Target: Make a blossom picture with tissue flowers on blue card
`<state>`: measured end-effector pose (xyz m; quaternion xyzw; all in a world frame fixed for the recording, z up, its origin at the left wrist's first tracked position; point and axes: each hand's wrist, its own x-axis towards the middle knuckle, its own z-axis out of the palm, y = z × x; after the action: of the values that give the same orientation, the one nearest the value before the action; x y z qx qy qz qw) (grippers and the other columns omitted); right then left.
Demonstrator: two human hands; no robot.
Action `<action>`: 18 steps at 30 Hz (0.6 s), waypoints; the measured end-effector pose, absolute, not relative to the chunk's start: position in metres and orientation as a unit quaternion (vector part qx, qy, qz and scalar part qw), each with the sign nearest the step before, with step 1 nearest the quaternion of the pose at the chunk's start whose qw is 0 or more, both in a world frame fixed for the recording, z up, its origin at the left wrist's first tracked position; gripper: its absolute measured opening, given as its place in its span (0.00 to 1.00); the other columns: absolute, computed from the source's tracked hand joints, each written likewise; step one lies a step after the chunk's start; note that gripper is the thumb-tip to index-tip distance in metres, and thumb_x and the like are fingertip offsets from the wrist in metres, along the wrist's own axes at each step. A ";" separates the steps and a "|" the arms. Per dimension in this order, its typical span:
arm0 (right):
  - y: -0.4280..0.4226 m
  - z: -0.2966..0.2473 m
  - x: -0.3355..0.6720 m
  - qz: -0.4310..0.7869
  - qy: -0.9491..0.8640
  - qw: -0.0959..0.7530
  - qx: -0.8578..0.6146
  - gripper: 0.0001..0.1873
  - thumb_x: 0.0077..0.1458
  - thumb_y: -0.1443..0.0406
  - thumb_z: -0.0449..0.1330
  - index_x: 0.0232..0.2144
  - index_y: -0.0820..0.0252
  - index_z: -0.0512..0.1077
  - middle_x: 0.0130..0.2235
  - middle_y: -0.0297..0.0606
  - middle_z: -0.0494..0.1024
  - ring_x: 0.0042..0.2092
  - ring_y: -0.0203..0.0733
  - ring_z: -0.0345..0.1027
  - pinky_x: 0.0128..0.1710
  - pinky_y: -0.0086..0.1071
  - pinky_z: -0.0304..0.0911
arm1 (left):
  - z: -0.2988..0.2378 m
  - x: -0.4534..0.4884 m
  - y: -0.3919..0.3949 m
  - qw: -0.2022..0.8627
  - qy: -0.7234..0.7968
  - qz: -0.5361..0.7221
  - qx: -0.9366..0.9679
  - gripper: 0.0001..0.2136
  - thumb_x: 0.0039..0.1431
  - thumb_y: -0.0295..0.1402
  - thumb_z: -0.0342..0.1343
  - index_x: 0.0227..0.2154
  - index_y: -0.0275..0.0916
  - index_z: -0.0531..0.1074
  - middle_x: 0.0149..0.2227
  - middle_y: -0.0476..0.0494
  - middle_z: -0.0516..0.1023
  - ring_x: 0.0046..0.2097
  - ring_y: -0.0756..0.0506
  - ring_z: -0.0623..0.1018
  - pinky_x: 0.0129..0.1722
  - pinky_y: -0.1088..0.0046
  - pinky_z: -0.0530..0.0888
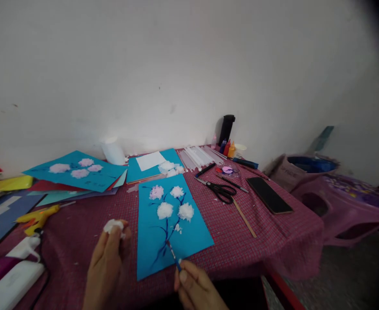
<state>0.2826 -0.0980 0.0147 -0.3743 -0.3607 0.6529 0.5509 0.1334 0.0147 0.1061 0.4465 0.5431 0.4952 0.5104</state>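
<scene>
In my right hand (197,284) is a thin paintbrush (174,255), pinched near its blue handle. Its tip meets the lower stems on a blue sheet of paper (189,234). White puffy flowers (186,212) stand out on this sheet, and one upper flower (156,192) has a pinkish tint. Dark blue stems and leaves are painted between them. Left of the sheet, my left hand (110,254) is closed around a crumpled white tissue (113,225), raised a little above the tablecloth.
Black scissors (222,191), a wooden stick (244,218) and a phone (268,195) lie to the right. Paint bottles (231,149) and white glue sticks (197,157) are at the back. A finished-looking flower picture (79,170), a yellow glue gun (39,217) and a white power strip (13,284) occupy the left.
</scene>
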 end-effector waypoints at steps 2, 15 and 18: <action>-0.096 0.026 0.289 0.624 -0.375 0.568 -0.383 0.27 0.57 0.40 0.51 0.31 0.59 0.64 0.15 0.20 0.53 0.17 0.28 0.41 0.17 0.25 0.38 | 0.095 0.136 0.014 0.567 0.499 0.471 0.456 0.17 0.56 0.50 0.56 0.30 0.40 0.69 0.26 0.49 0.67 0.28 0.49 0.65 0.27 0.74 0.63; -0.094 0.061 0.296 0.637 -0.409 0.491 -0.431 0.26 0.56 0.42 0.52 0.34 0.59 0.64 0.15 0.21 0.61 0.14 0.28 0.49 0.13 0.22 0.44 | 0.058 0.163 -0.012 0.742 0.385 0.358 0.416 0.24 0.51 0.54 0.60 0.44 0.42 0.71 0.23 0.50 0.69 0.24 0.50 0.66 0.23 0.74 0.65; -0.091 0.058 0.296 0.640 -0.390 0.497 -0.437 0.23 0.57 0.45 0.52 0.34 0.59 0.62 0.15 0.20 0.62 0.13 0.28 0.49 0.12 0.21 0.44 | 0.061 0.166 -0.013 0.763 0.408 0.332 0.376 0.27 0.46 0.56 0.62 0.42 0.41 0.73 0.18 0.52 0.64 0.20 0.50 0.63 0.21 0.74 0.64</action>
<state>0.2956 -0.0914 0.0579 -0.4367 -0.3902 0.6400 0.4974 0.1659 -0.0126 0.0606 0.3765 0.4076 0.3322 0.7628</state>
